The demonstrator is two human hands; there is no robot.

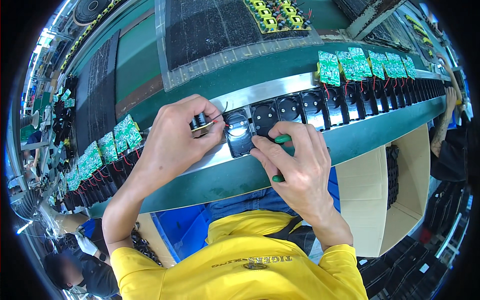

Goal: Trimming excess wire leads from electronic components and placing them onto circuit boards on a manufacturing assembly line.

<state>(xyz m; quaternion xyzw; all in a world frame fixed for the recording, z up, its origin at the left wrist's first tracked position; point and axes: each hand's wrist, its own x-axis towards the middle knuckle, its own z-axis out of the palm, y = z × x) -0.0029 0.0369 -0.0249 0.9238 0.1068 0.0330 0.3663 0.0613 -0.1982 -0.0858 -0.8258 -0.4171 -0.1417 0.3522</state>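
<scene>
My left hand [182, 132] pinches a small circuit board [201, 131] with dark cylindrical parts on it. A black wire and a red wire [218, 121] run from the board toward a black plastic housing [239, 134] with a round recess. The housing lies on the metal strip between my hands. My right hand [295, 160] is closed around a green-handled hand tool [283, 138]; its working end is hidden, so its kind is unclear. The fingertips of that hand are at the right edge of the housing, beside the neighbouring black housing [265, 120].
A row of black housings [352, 102] stretches right along the metal strip [280, 86], with green circuit boards [328, 68] standing behind. More boards [127, 132] stand at left. Yellow-topped boards [277, 15] lie beyond. An open cardboard box [365, 200] stands below. Other people work at both sides.
</scene>
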